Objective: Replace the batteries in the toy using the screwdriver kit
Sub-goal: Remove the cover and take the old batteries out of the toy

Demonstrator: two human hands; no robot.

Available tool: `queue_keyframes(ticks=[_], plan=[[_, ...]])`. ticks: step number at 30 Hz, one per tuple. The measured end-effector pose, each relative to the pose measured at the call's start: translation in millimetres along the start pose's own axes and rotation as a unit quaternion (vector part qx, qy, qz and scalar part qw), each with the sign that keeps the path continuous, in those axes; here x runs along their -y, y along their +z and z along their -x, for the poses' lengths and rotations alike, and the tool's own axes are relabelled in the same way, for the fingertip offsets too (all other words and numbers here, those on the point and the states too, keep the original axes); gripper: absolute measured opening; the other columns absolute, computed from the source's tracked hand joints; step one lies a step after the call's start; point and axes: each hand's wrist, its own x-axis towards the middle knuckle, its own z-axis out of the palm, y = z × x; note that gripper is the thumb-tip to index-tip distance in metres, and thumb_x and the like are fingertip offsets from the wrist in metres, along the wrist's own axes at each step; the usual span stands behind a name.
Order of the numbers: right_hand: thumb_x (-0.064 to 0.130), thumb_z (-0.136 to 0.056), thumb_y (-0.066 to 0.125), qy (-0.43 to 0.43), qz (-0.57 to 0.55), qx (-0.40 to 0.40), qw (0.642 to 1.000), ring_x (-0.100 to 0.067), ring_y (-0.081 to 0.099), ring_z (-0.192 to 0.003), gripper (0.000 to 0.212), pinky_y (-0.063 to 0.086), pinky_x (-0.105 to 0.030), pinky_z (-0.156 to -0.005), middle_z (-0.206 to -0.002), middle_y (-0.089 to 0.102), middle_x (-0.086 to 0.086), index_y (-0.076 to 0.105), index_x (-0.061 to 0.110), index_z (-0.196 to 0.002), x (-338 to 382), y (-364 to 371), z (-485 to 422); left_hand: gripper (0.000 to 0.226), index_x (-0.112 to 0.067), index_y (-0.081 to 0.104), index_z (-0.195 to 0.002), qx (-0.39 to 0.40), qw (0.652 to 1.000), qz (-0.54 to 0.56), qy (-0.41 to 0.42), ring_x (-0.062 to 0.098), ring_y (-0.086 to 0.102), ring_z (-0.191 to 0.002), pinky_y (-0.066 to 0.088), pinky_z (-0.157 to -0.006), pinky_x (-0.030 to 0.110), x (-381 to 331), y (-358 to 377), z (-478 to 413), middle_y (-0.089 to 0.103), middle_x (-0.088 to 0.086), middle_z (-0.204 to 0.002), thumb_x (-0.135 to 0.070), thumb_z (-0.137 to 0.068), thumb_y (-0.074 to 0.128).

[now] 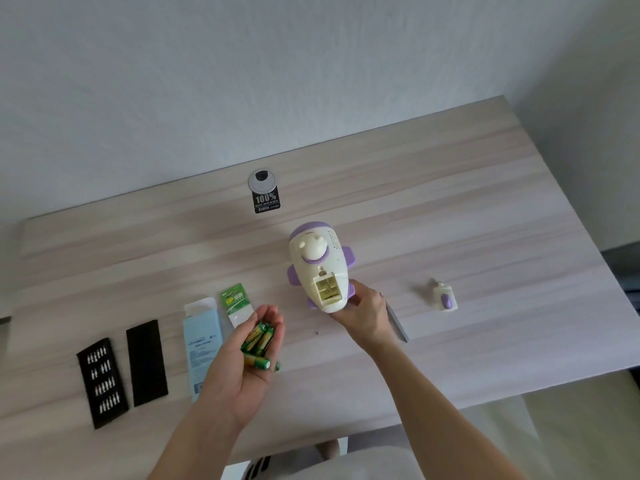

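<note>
**Batteries in my left palm, toy tipped up in my right**

At the far left of the table (415,188) lies the open bit tray (102,382) of the screwdriver kit, a black strip with four rows of small metal bits standing in their slots. Just to its right lies a second black strip (147,362), plain on its upper face; I cannot tell what it holds, if anything. Next comes a pale blue box (203,344) lying flat with its top flap open, and touching its upper right corner, the green battery card (236,303), its clear blister looking empty.

My left hand (246,362) hovers palm up over the near edge of the blue box, fingers cupped narrowly around a small heap of green batteries (259,344). One of them lies crosswise near the heel of my palm. I cannot count them for sure.

My right hand (363,315) grips the white and purple toy (320,268) by its lower end, tilting it so the underside faces me. Its battery compartment (327,289) is open, and the yellowish cavity looks empty. The toy stands just right of my left hand, apart from it.

Behind my right wrist a slim grey screwdriver (398,323) lies on the table. Farther right lies the small battery cover (445,299), white with a purple oval, well apart from the toy.
</note>
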Motion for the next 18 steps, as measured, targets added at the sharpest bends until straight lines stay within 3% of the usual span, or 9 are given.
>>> queue_keyframes(ticks=[5,10,14,18], plan=[[0.034,-0.065,0.091,-0.012,0.012,-0.011,1.000,-0.011,0.032,-0.056,0.038,0.032,-0.026,-0.053,-0.056,0.047,0.000,0.058,0.015,-0.070,-5.5,2.8,-1.0,0.015,0.003,0.078,-0.082,-0.006,1.000,-0.014,0.005,0.021,0.076,-0.087,0.063,-0.075,0.036,-0.2,0.1,0.6,0.076,0.015,-0.100,-0.007,-0.081,0.067],[0.029,-0.066,0.091,-0.007,0.002,-0.013,1.000,-0.008,0.048,-0.055,0.035,0.038,-0.018,-0.054,-0.058,0.054,0.012,0.057,0.034,-0.073,-3.3,4.1,0.8,0.016,0.002,0.077,-0.087,-0.011,1.000,-0.019,0.003,0.021,0.075,-0.087,0.063,-0.076,0.035,1.5,-2.6,0.5,0.076,0.014,-0.101,-0.008,-0.077,0.068],[0.023,-0.071,0.089,0.005,-0.036,-0.008,0.999,-0.007,0.069,-0.075,0.031,0.058,-0.025,-0.073,-0.082,0.073,0.007,0.072,0.019,-0.096,-4.3,0.9,4.4,0.019,0.001,0.072,-0.099,-0.007,1.000,-0.026,-0.001,0.020,0.074,-0.092,0.062,-0.077,0.033,3.9,-0.6,-0.2,0.076,0.013,-0.100,-0.008,-0.083,0.066],[0.022,-0.074,0.086,0.012,-0.045,-0.020,0.999,-0.010,0.072,-0.090,0.034,0.060,-0.031,-0.084,-0.094,0.075,0.005,0.073,0.015,-0.105,-9.3,-7.4,13.2,0.017,0.001,0.071,-0.101,0.003,0.999,-0.026,-0.019,0.019,0.075,-0.089,0.063,-0.075,0.032,13.2,1.9,-3.2,0.076,0.013,-0.098,-0.009,-0.090,0.063]])
